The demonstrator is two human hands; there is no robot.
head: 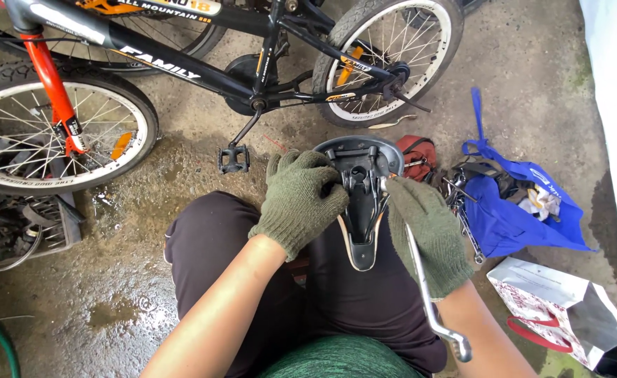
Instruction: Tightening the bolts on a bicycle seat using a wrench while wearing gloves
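on lap: l hand (300, 199) grips upturned bike seat (362, 203), r hand (427, 227) clamps wrench (427, 294) on seat clamp; loosening/tightening step, needs steady turn.

Both forearms reach forward from the bottom edge, bare to the wrists, over the bent knees in dark trousers. Each hand wears a green knit glove. The left hand (300, 199) is curled, fingers (326, 190) folded inward in a firm grasp, back of the hand up. The right hand (429, 231) sits slightly lower, fingers closed in a fist, wrist angled inward toward the left.
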